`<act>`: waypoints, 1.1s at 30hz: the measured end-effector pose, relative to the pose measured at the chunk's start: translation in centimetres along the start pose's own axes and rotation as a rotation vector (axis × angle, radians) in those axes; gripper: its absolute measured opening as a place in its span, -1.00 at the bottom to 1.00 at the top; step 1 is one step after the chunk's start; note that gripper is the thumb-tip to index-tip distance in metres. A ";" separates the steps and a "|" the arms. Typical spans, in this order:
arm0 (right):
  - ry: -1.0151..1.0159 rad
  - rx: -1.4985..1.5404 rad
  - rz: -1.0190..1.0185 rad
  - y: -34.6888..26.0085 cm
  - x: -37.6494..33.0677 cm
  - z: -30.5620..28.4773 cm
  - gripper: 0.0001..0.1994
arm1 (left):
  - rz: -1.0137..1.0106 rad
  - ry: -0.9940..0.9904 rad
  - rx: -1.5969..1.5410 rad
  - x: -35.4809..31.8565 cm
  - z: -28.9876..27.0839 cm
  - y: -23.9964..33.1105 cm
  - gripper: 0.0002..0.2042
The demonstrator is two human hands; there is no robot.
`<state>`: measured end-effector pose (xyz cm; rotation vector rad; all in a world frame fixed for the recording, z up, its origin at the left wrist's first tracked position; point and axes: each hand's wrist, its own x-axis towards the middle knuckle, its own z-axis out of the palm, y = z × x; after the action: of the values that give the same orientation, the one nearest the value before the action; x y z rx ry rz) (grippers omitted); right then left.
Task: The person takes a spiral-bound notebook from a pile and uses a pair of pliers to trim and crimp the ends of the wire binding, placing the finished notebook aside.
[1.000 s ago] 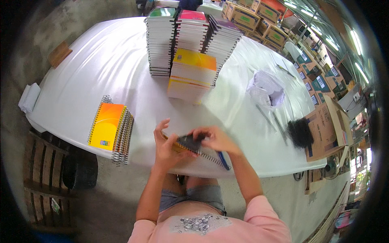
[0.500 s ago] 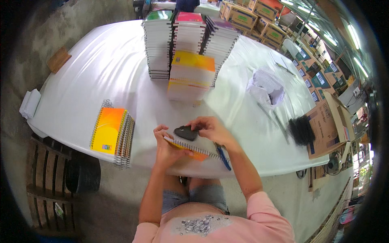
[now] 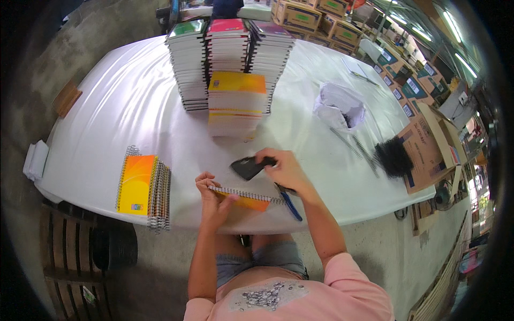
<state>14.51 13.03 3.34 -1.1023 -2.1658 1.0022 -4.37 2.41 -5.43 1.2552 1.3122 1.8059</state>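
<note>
My left hand (image 3: 213,207) grips a spiral notebook (image 3: 249,203) with an orange and yellow cover near the table's front edge. Its wire coil runs along the upper edge, and a length of coil sticks out past the right end. In my right hand (image 3: 286,172) is a flat black wedge-shaped tool (image 3: 247,168), held just above the notebook with its broad end toward the left; its exact kind cannot be made out. Blue-handled pliers (image 3: 289,203) lie beside the notebook's right end, below my right wrist.
Finished-looking spiral notebooks (image 3: 137,184) are stacked on the left. Tall notebook stacks (image 3: 187,72) and a shorter yellow-covered pile (image 3: 236,101) stand at the back. Rightward lie a white bag (image 3: 338,106), loose coils (image 3: 356,150), a black coil bundle (image 3: 393,157) and a cardboard box (image 3: 428,150).
My right hand has lifted the black tool away from the notebook's coil edge, up and slightly right. The left hand keeps hold of the notebook, which has tilted a little. The view has shifted slightly.
</note>
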 end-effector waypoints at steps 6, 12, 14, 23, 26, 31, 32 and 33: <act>0.467 -0.629 0.164 4.0 -6.8 -1.3 -0.55 | -0.035 0.200 -0.301 -0.4 -0.5 1.1 -0.64; 0.309 -0.685 0.147 1.3 -13.0 5.2 -0.53 | 0.026 0.377 -0.325 -1.4 1.9 5.3 -0.40; 0.431 -0.632 0.082 1.7 -12.6 4.8 -0.57 | 0.107 0.372 -0.157 -1.7 2.0 5.5 -0.37; 0.389 -0.317 -0.389 -8.5 -10.8 4.0 -0.51 | 0.310 0.343 0.092 -1.9 2.0 6.9 -0.71; 0.352 -0.317 -0.366 -8.7 -10.5 4.1 -0.51 | 0.295 0.318 0.113 -2.1 1.4 6.5 -0.71; 0.237 -0.284 -0.295 -8.9 -10.6 4.3 -0.58 | 0.335 0.314 0.107 -2.3 1.1 6.4 -0.71; 0.234 -0.287 -0.297 -8.7 -10.6 4.3 -0.58 | 0.312 0.311 0.067 -2.4 1.2 6.4 -0.71; 0.172 -0.101 -0.259 -8.5 -10.7 4.3 -0.60 | 0.312 0.316 0.065 -2.4 1.4 6.5 -0.71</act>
<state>13.37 -0.95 6.38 -0.8877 -2.1682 0.6653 -1.69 -1.39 -0.09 1.3057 1.4112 2.2722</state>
